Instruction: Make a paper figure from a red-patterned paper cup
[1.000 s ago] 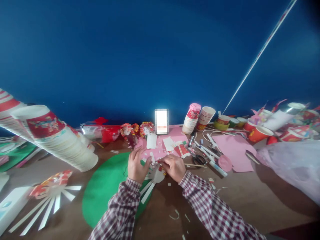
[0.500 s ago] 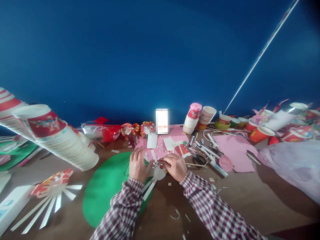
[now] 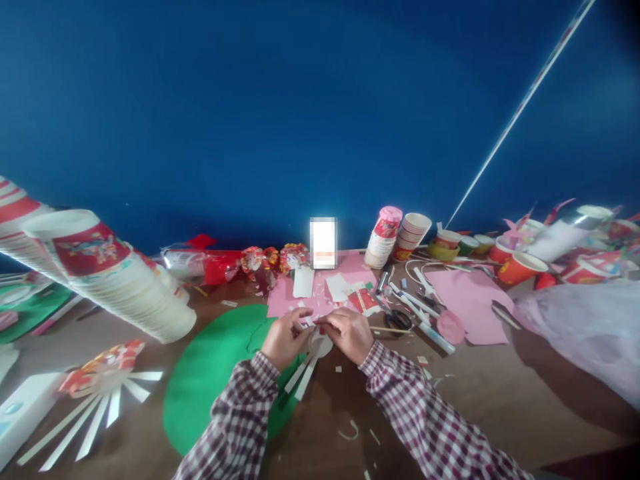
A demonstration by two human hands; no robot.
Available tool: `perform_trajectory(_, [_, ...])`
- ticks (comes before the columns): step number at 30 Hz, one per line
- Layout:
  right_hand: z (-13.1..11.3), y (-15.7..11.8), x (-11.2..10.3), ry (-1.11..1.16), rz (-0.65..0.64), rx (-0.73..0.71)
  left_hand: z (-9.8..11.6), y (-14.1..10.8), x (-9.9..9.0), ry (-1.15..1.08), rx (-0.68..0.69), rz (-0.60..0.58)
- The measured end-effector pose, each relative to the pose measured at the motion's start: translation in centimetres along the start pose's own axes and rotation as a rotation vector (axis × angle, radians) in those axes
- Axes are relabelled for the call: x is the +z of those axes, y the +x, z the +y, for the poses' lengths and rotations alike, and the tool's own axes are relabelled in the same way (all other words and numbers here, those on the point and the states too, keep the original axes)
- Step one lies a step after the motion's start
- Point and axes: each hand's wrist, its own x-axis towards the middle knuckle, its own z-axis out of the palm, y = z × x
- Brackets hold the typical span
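Observation:
A paper cup cut into strips (image 3: 321, 345) is between my two hands, its round white base facing me and two long white strips pointing down toward the table. My left hand (image 3: 286, 339) pinches it on the left with thumb and fingers. On the other side, the bent fingers of my right hand (image 3: 353, 335) close on its upper right edge, where a bit of red print shows. The fingertips of both hands nearly meet and partly cover the cup's upper strips. Under my left forearm lies a green sheet (image 3: 215, 380).
Another cut cup (image 3: 107, 377) lies splayed at the left, beside a leaning stack of paper cups (image 3: 125, 280). Black-handled scissors (image 3: 399, 321), pens and pink paper (image 3: 473, 303) are at the right. Cup stacks (image 3: 384, 240) and two finished-looking cup figures (image 3: 293, 257) stand along the wall.
My left hand has turned and drawn slightly back, its fingers now curling in toward the right hand. The cut cup has tilted a little, and its lower strips have shifted right.

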Motion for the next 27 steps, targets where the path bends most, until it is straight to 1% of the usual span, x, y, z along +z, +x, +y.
perform_trajectory(2, [0.2, 0.0, 0.0, -0.004, 0.006, -0.006, 0.2, 0.2, -1.3, 0.037, 0.001, -0.041])
perform_trajectory(3, [0.3, 0.0, 0.0, -0.011, 0.010, -0.005, 0.5, 0.3, -2.0, 0.093, 0.019, -0.051])
perform_trajectory(5, [0.4, 0.1, 0.2, -0.034, 0.024, 0.006, 1.3, 0.3, -2.9, 0.215, 0.023, 0.005])
perform_trajectory(6, [0.5, 0.0, 0.3, -0.045, 0.033, 0.015, 1.9, 0.3, -3.2, 0.231, 0.023, 0.036])
perform_trajectory(7, [0.6, 0.0, 0.4, -0.054, 0.042, 0.024, 2.5, 0.2, -3.2, 0.203, 0.020, 0.054])
perform_trajectory(8, [0.6, 0.0, 0.4, -0.061, 0.051, 0.032, 3.0, 0.1, -3.0, 0.139, 0.011, 0.050])
perform_trajectory(9, [0.6, 0.0, 0.5, -0.064, 0.058, 0.036, 3.4, 0.1, -2.6, 0.057, -0.002, 0.010])
perform_trajectory(11, [0.5, 0.0, 0.5, -0.069, 0.066, 0.040, 3.6, 0.2, -1.4, -0.057, -0.035, -0.037])
perform_trajectory(14, [0.3, -0.1, 0.2, -0.064, 0.054, 0.030, 2.4, 0.7, 0.4, -0.104, -0.113, -0.021])
perform_trajectory(16, [0.2, -0.1, 0.0, -0.057, 0.040, 0.023, 1.3, 1.1, 1.2, -0.165, -0.116, -0.030])
perform_trajectory(18, [0.1, -0.1, -0.1, -0.065, 0.028, 0.027, 0.6, 1.5, 1.5, -0.267, -0.156, -0.084])
perform_trajectory(21, [0.0, 0.0, -0.2, -0.090, 0.013, 0.036, 0.3, 1.8, 1.6, -0.384, -0.180, -0.139])
perform_trajectory(24, [-0.1, 0.0, -0.2, -0.098, 0.010, 0.028, 0.4, 1.9, 1.8, -0.431, -0.179, -0.138])
perform_trajectory(27, [-0.3, 0.0, -0.2, -0.085, 0.028, 0.024, 0.1, 1.8, 2.1, -0.473, -0.214, -0.110])
